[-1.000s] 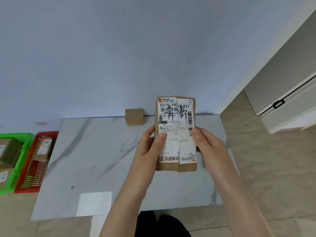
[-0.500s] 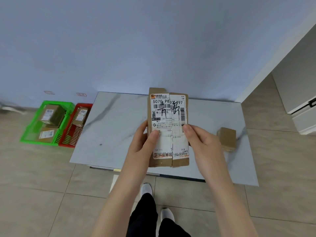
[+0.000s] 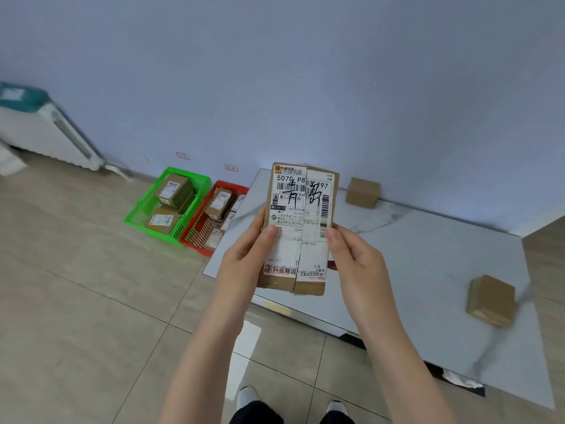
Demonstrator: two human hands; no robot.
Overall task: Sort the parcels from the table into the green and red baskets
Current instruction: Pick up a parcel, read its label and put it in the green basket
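Note:
I hold a flat brown parcel (image 3: 301,209) with a white shipping label upright in front of me. My left hand (image 3: 247,255) grips its left edge and my right hand (image 3: 354,255) grips its right edge, thumbs on the label. On the floor to the left stand a green basket (image 3: 139,211) and, beside it, a red basket (image 3: 195,237); both contain labelled parcels. Two small brown boxes remain on the marble table (image 3: 412,255): one (image 3: 363,192) at the back by the wall, one (image 3: 490,299) near the right edge.
A white appliance with a teal top (image 3: 36,130) stands against the wall at far left. The tiled floor (image 3: 76,316) lies open between me and the baskets. My feet (image 3: 249,396) are at the bottom of the view.
My view has swung further left and closer; the baskets now appear larger and nearer the centre. The parcel stays in both hands. A second box at the table's back has come into view.

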